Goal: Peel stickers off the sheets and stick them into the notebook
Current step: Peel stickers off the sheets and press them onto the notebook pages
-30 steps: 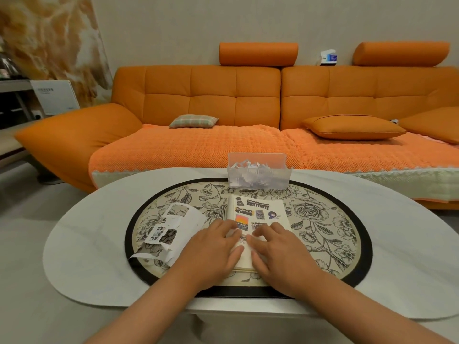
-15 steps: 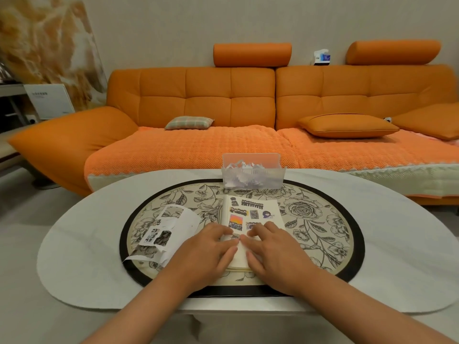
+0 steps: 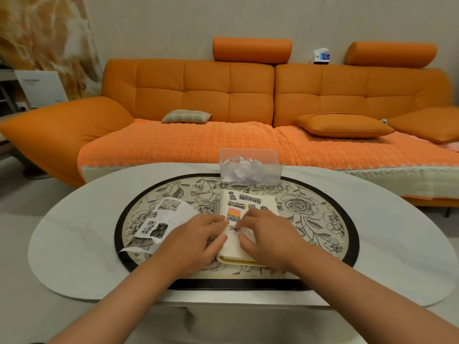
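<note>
Fingertips (image 3: 219,220) of left hand (image 3: 196,242), right hand (image 3: 269,234) touch notebook (image 3: 267,201)

Orange tufted sofa (image 3: 223,95) is stretching across well beyond left hand (image 3: 196,242) and right hand (image 3: 270,239), carrying a plaid cushion (image 3: 186,116) beyond the left one and orange pillows (image 3: 345,125) beyond the right. Plain beige wall (image 3: 248,18) is rising behind it, marbled amber panel (image 3: 44,38) and white board (image 3: 41,88) standing far out past the left hand. White oval table (image 3: 74,244) is sitting under both hands on pale grey floor (image 3: 24,194).

Left hand (image 3: 196,240) and right hand (image 3: 269,235) rest on the open notebook (image 3: 260,200); sticker sheets (image 3: 161,219) lie just beside.
</note>
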A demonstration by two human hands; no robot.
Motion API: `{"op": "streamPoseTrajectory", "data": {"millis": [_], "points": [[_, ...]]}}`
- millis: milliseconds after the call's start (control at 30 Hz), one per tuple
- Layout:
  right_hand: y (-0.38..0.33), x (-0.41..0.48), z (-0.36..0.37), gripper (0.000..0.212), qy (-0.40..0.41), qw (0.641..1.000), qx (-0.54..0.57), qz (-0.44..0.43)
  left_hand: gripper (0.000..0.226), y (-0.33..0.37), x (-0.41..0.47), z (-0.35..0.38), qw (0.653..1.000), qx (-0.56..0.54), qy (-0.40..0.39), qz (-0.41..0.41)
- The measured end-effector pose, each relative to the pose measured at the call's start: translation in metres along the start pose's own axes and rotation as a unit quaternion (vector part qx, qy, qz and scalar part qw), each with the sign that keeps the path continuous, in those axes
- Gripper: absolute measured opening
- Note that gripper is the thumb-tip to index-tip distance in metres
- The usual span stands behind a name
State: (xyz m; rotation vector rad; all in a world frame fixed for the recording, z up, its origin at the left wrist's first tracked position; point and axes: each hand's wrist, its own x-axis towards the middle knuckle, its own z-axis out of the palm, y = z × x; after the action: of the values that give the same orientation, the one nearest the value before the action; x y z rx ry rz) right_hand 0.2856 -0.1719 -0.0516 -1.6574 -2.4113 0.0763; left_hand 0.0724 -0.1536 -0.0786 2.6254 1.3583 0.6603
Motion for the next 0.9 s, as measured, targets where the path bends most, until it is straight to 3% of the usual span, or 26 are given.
{"op": "streamPoseTrajectory", "data": {"millis": [233,400,533,700,900], "points": [[-0.046,0.040,-0.006,0.039,0.015,0.998,0.049,-0.046,0.043,-0.051,-0.008,-0.050,0.989,-0.049,0.049,-0.127],[-0.077,0.065,0.002,0.039,-0.002,0.994,0.080,-0.069,0.072,-0.080,-0.028,-0.077,0.975,-0.033,-0.058,-0.212],[-0.099,0.078,0.014,0.048,-0.027,0.992,0.088,-0.085,0.081,-0.090,-0.043,-0.081,0.966,-0.012,-0.134,-0.219],[-0.125,0.085,0.029,0.075,-0.031,0.996,0.042,-0.073,0.062,-0.104,-0.054,-0.075,0.976,-0.032,-0.090,-0.196],[-0.129,0.090,0.038,0.030,0.050,0.994,0.035,-0.089,0.040,-0.100,-0.055,-0.073,0.978,-0.065,-0.003,-0.200]]}}
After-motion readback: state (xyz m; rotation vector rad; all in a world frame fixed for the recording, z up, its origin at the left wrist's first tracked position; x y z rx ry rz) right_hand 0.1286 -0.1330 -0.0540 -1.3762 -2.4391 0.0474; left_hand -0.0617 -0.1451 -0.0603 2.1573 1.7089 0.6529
